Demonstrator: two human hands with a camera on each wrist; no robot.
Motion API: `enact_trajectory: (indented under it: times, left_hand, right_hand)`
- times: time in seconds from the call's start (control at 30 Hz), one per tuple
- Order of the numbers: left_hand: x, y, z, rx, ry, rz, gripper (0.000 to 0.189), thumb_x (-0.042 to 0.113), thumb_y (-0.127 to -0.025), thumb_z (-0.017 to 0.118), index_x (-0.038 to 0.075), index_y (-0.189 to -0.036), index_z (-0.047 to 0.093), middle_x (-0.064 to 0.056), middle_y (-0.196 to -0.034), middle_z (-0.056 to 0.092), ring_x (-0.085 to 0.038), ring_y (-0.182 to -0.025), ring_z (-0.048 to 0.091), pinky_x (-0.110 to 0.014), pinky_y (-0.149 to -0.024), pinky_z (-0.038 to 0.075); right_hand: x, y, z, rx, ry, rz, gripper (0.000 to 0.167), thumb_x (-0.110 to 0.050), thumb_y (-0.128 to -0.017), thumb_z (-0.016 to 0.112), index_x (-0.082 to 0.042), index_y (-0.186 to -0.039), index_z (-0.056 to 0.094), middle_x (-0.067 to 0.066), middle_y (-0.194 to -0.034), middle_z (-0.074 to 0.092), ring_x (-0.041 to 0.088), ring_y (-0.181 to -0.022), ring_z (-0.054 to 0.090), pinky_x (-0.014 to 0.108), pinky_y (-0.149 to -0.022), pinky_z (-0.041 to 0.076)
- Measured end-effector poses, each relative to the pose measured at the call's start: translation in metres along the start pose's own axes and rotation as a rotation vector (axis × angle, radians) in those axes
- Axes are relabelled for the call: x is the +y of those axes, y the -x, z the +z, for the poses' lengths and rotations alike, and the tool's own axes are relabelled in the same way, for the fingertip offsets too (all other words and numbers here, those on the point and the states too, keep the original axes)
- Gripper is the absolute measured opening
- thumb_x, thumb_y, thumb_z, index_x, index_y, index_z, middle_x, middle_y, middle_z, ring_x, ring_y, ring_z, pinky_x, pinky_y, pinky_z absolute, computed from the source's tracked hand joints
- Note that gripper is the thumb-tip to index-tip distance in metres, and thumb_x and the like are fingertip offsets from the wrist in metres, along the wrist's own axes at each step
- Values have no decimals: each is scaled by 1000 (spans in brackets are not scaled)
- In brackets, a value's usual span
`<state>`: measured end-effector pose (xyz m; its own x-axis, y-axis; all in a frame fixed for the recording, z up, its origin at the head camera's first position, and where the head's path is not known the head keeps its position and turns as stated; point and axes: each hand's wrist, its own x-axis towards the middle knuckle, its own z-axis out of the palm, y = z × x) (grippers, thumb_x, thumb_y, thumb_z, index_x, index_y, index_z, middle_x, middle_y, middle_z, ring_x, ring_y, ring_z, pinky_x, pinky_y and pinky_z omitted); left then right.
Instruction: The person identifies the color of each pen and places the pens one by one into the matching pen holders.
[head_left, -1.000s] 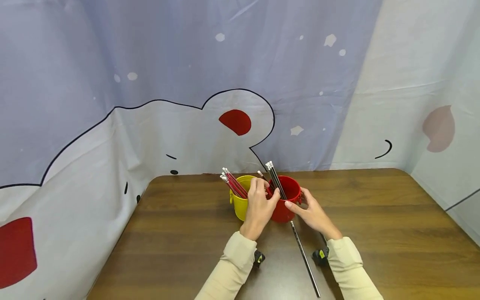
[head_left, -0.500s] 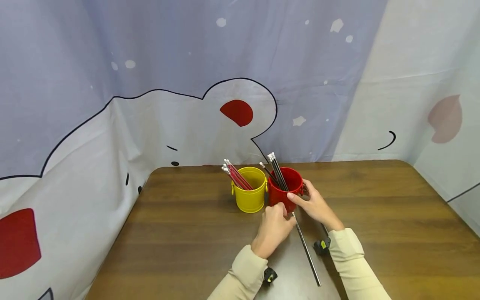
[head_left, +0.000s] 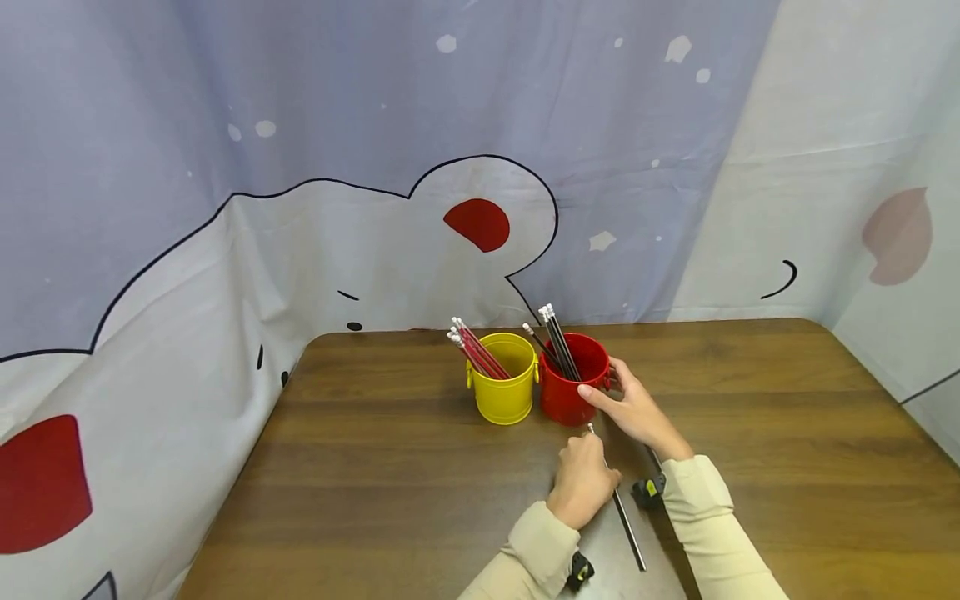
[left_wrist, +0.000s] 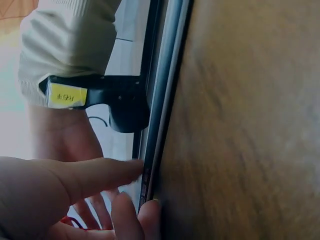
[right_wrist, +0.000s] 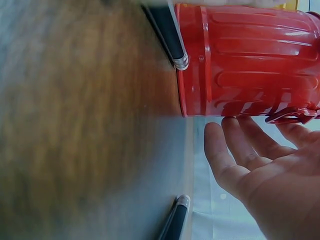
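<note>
My left hand (head_left: 585,479) is over a black pencil (head_left: 628,529) lying on the table in front of the buckets. In the left wrist view, thumb and fingertips pinch this dark shaft (left_wrist: 165,85) near one end. My right hand (head_left: 637,412) holds the side of a small red bucket (head_left: 558,404), thumb on its front near the rim. The right wrist view shows the other fingers (right_wrist: 240,145) along the bucket's wall beside its handle. Several black pencils (head_left: 561,346) with white erasers lean inside it.
A yellow bucket (head_left: 504,404) with several pink-red pencils (head_left: 483,354) stands left of the red one. Another black pencil (right_wrist: 175,220) lies on the table (head_left: 375,500), partly under the right wrist. A printed curtain (head_left: 337,100) hangs behind.
My left hand has left the buckets, coming down and right to the pencil on the table. The right hand stays at the red bucket. The camera view has shifted slightly.
</note>
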<state>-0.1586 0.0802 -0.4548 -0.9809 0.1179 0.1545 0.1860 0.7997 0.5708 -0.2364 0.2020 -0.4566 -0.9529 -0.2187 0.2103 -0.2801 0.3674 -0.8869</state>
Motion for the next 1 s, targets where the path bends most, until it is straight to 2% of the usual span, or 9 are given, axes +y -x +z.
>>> enact_trajectory:
  times: [0.2, 0.37, 0.7, 0.8, 1.0]
  left_hand:
    - [0, 4, -2, 32, -16, 30, 13, 1, -60, 67, 7, -55, 56, -8, -58, 59, -22, -50, 57, -30, -42, 42]
    - [0, 5, -3, 29, -38, 11, 13, 0, -59, 66, 7, -55, 56, -8, -59, 60, -23, -51, 58, -30, -43, 43]
    - [-1, 1, -13, -61, 37, -79, 9, 1, -61, 65, 4, -61, 56, -7, -59, 56, -21, -47, 50, -31, -42, 40]
    - [0, 1, -18, -75, 81, -105, 10, 0, -62, 65, 3, -62, 55, -7, -58, 53, -19, -46, 46, -30, -41, 37]
    - [2, 1, -24, -93, 104, -129, 8, 2, -64, 64, 3, -65, 56, -5, -58, 50, -19, -47, 43, -29, -42, 36]
  right_hand:
    - [0, 1, -1, -7, 4, 17, 62, -32, -86, 63, -10, -136, 34, 16, -129, 47, 35, -112, 48, 49, -93, 40]
    - [-1, 2, -1, -5, 2, 22, 62, -32, -86, 64, -11, -136, 34, 16, -128, 47, 35, -112, 48, 50, -93, 40]
    - [0, 1, -1, -8, -2, 19, 60, -32, -86, 64, -12, -136, 35, 16, -129, 47, 36, -113, 49, 51, -93, 40]
    - [0, 1, -1, -7, -3, 12, 60, -31, -86, 64, -12, -135, 36, 16, -128, 47, 36, -112, 49, 51, -93, 41]
    - [0, 2, -1, -6, 1, 17, 61, -33, -86, 64, -11, -136, 35, 17, -128, 47, 36, -112, 49, 52, -93, 41]
